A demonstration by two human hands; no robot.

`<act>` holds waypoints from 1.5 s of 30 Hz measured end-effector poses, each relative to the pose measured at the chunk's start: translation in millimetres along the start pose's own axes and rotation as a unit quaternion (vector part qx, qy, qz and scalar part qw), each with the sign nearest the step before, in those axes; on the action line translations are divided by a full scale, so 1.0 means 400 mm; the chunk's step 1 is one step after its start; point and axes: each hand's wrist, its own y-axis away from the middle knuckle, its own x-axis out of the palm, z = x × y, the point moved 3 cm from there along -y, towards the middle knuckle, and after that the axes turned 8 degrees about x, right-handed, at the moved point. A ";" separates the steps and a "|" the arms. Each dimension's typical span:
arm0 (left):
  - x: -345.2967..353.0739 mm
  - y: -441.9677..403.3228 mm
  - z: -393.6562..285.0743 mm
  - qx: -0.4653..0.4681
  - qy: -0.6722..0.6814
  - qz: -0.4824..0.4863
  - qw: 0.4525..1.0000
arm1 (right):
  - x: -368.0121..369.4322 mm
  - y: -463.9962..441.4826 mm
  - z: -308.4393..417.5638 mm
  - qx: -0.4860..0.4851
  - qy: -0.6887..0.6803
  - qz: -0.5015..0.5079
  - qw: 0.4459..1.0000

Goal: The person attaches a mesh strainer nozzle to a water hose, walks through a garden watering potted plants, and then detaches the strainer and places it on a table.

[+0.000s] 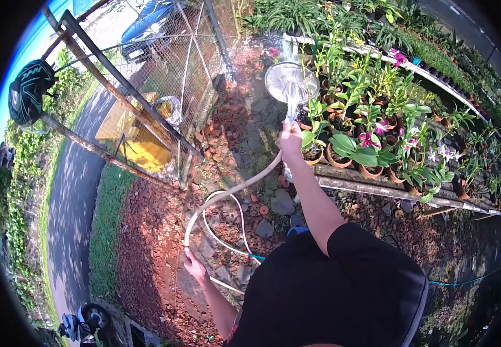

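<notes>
My right hand (290, 141) is stretched forward, fingers wrapped round the end of a pale hose, just below a wide round spray head (292, 82). Whitish streaks that look like water show beyond its rim. Lower left, my left hand (195, 267) grips the same hose (227, 194), which bends in a loop between my two hands. To the right of the spray head stand potted orchids (372, 139) with pink, purple and white flowers. Several are in clay pots (338, 159) on a slatted bench (354, 186).
A wire-mesh fence (164, 75) with rusty poles rises at left, a helmet (30, 92) hanging on one. Behind it are a yellow object (143, 144) and a blue vehicle (152, 23). Red rubble and flat stones (282, 202) cover the ground. A road (77, 214) curves past.
</notes>
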 end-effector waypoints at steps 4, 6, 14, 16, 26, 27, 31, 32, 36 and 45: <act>0.130 -0.199 -0.110 0.039 0.041 0.009 0.998 | 0.007 -0.014 0.139 -0.015 -0.095 0.028 0.995; 0.182 -0.263 -0.202 0.060 0.052 0.012 0.997 | 0.003 -0.066 0.161 -0.041 -0.121 0.036 0.991; 0.398 -0.377 -0.304 0.100 0.094 0.171 0.976 | -0.109 -0.014 0.442 -0.095 -0.166 -0.033 0.981; 0.455 -0.384 -0.298 0.100 0.186 0.203 0.956 | -0.142 0.043 0.483 -0.130 -0.129 -0.065 0.981; 0.530 -0.340 -0.236 0.115 0.123 0.346 0.923 | -0.143 0.254 0.639 -0.243 0.073 -0.163 0.953; 0.516 -0.324 -0.245 0.130 0.120 0.360 0.916 | -0.163 0.270 0.629 -0.238 0.088 -0.195 0.947; 0.494 -0.299 -0.265 0.174 0.075 0.400 0.897 | -0.328 0.303 0.516 -0.121 0.019 -0.274 0.954; 0.486 -0.297 -0.254 0.178 0.052 0.408 0.894 | -0.379 0.290 0.474 -0.106 0.013 -0.280 0.954; 0.495 -0.254 -0.210 0.167 0.078 0.395 0.900 | -0.554 0.257 0.314 -0.002 0.020 -0.277 0.961; 0.426 -0.086 -0.265 0.153 0.070 0.398 0.902 | -0.713 0.278 0.246 0.060 0.012 -0.180 0.982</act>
